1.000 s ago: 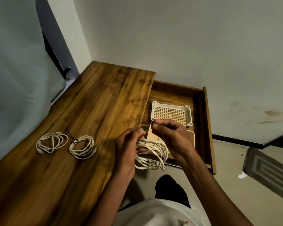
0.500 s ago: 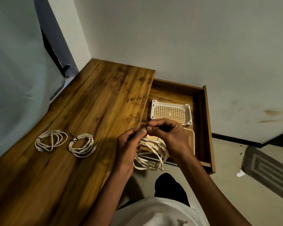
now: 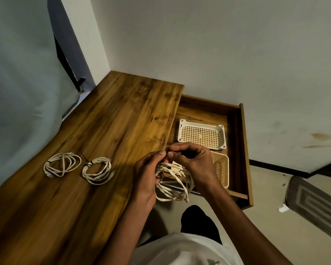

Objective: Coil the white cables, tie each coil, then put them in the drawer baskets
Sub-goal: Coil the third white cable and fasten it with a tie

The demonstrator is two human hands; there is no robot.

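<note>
Fingers [image 3: 161, 153] of my left hand [image 3: 145, 178] curl round the top of the white cable coil [image 3: 173, 180], and the fingertips of my right hand [image 3: 194, 165] meet them there, pinching something thin at the top of the loops; what exactly sits between those tips is too small for me to tell. I see the coil hanging from both hands in the air, just off the front edge of the bench [image 3: 107, 131] and in front of the open drawer [image 3: 243, 150], its loops drooping toward my lap.

On the bench to my left lie two finished coils, side by side and not touching. The nearer one [image 3: 97, 170] shows a dark tie at its upper left; the farther-left one [image 3: 61, 164] is looser, with a plug end at its lower edge.

Inside the drawer I see two perforated baskets: a beige basket [image 3: 221, 169] partly hidden behind my right hand, and beyond it a white basket [image 3: 202, 136], close together.
</note>
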